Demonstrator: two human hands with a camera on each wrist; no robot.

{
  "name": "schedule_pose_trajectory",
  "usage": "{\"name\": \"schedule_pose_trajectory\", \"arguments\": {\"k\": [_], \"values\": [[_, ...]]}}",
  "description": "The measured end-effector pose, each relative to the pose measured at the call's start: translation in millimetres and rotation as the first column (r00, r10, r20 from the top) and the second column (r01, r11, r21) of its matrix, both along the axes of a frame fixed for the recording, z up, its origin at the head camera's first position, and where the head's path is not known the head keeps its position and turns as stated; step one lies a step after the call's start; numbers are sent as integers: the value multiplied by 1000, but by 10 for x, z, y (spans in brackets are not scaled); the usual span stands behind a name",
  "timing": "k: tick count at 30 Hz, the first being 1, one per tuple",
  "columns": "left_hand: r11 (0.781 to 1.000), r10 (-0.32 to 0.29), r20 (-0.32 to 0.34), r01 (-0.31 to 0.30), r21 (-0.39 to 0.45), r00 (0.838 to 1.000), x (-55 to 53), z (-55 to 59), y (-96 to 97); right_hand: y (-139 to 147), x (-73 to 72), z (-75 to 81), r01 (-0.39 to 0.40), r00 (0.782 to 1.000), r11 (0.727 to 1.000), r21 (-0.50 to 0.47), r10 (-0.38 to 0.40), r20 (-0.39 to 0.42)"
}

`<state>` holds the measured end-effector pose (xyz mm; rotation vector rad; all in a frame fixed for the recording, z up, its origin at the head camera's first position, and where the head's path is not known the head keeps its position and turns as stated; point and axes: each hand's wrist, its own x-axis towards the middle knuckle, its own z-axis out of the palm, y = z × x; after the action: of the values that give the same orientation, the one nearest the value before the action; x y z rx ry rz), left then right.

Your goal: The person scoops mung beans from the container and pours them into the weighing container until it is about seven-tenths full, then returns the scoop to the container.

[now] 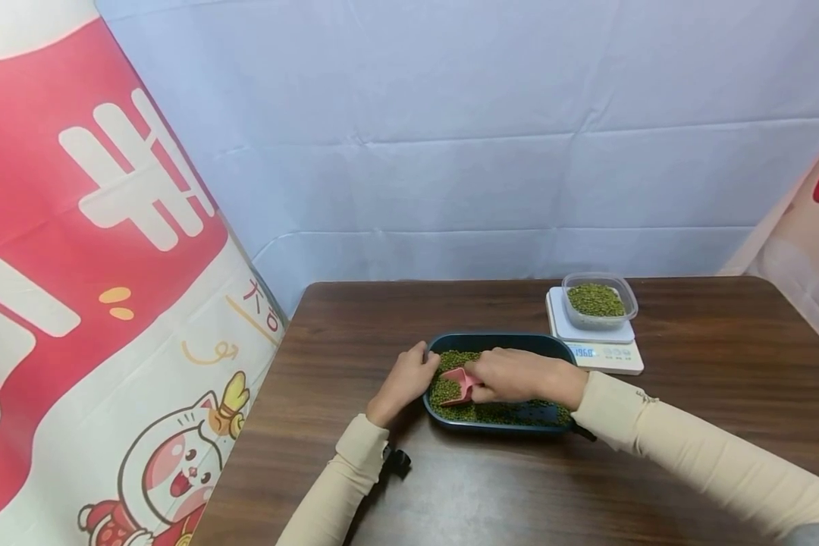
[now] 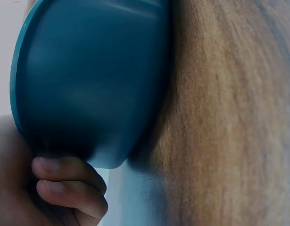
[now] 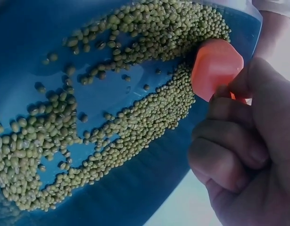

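Note:
A dark blue oblong basin [image 1: 498, 428] sits on the table with green mung beans [image 3: 149, 120] spread over its floor. At its left end my left hand [image 1: 408, 379] grips the rim. In the left wrist view, curled fingers [image 2: 74, 186] press beneath the outer wall of the basin [image 2: 93, 70]. My right hand [image 1: 515, 375] reaches into the basin and holds a small pink scoop [image 3: 215, 68] by its handle. The scoop points left, heaped with beans, near the basin's left end. Curled fingers of the right hand cover most of the handle.
Behind the basin to the right stands a white kitchen scale [image 1: 604, 360] with a lit display. On it rests a clear plastic tub [image 1: 600, 322] of mung beans. A black object [image 1: 397, 461] shows beside the left wrist. Cloth hangs behind the wooden table [image 1: 355, 326].

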<state>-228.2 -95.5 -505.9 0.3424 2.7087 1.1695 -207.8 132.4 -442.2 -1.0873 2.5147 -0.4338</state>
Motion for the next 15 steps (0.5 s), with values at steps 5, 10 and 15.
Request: {"name": "schedule_pose_trajectory", "arguments": {"k": [5,10,15], "values": [[1000,7,4,-7,-2,1000,2,-3,3,17,-8,-31,-17,1000,1000,-14,16,-18],[1000,7,2,-7,-7,1000,-1,3,8,50,-8,-64,-21,999,999,-29,20,-38],[1000,7,1,-7,-11,1000,-3,8,12,84,-10,-95,-18,999,999,-43,15,-52]]}}
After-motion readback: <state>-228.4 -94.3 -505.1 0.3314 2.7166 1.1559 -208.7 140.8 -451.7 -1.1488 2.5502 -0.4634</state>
